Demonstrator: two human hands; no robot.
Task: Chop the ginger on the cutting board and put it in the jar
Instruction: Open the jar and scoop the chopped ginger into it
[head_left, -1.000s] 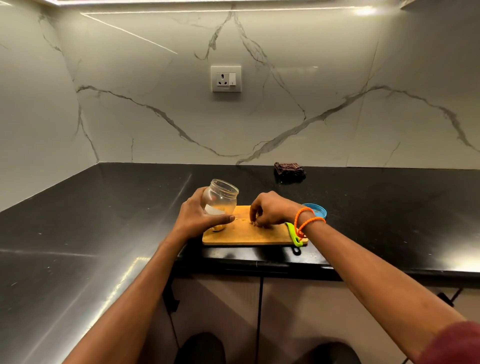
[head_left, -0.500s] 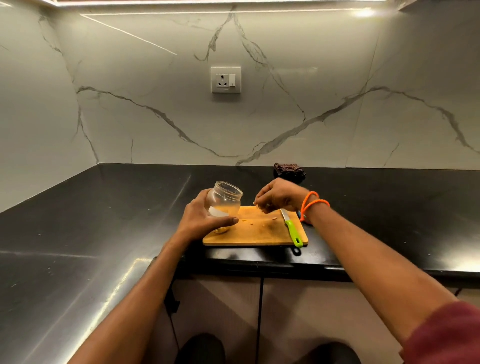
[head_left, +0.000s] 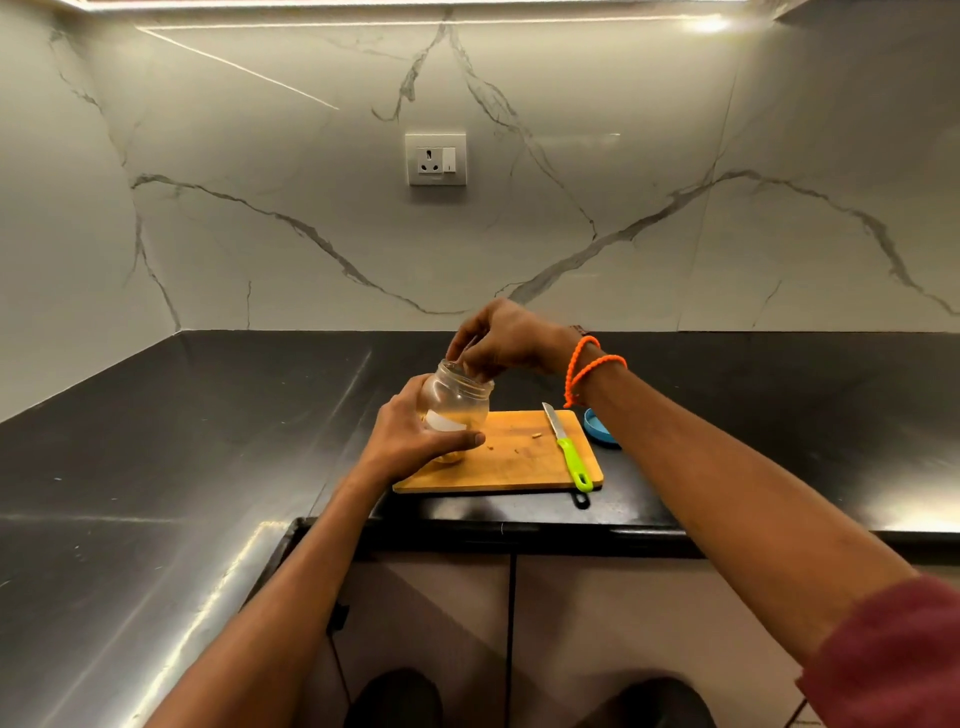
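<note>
Head view, quick rundown. Left hand (head_left: 410, 441) wrapped around the glass jar (head_left: 457, 405), holding it tilted at the left end of the cutting board (head_left: 519, 467) on the black tabletop (head_left: 208, 441). Right hand (head_left: 506, 340) now up over the jar mouth, fingertips bunched and dipping into the opening; a second ago down on the board pinching up bits, so looks like a fresh pinch of ginger going in. Can't actually see what's between the fingers though. Only a few ginger scraps (head_left: 536, 434) left on the board, some yellowish stuff already low in the jar. Green-handled knife (head_left: 569, 452) parked on the board's right side, blue lid (head_left: 597, 428) just past it. Chopping probably done, mostly cleanup pinches remaining.
</note>
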